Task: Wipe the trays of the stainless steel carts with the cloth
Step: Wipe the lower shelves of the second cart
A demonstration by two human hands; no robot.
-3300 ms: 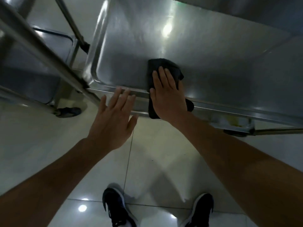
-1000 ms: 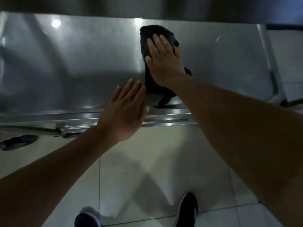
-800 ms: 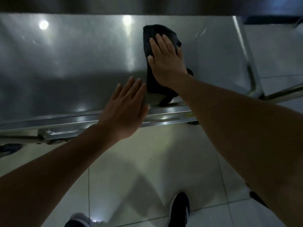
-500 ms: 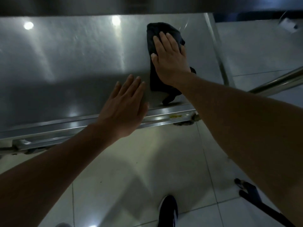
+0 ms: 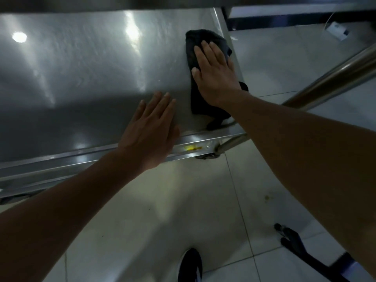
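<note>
Bare forearms, no sleeves, black shoe (image 5: 190, 265) with white sole

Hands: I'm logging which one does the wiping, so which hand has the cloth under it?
The right hand, flat on the dark cloth; the left hand lies bare at the tray edge.

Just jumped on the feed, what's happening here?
A person is wiping a steel cart tray. The right hand presses a dark cloth flat near the tray's right end. The left hand, fingers straight, rests at the near rim. A yellow spot sits on that rim.
</note>
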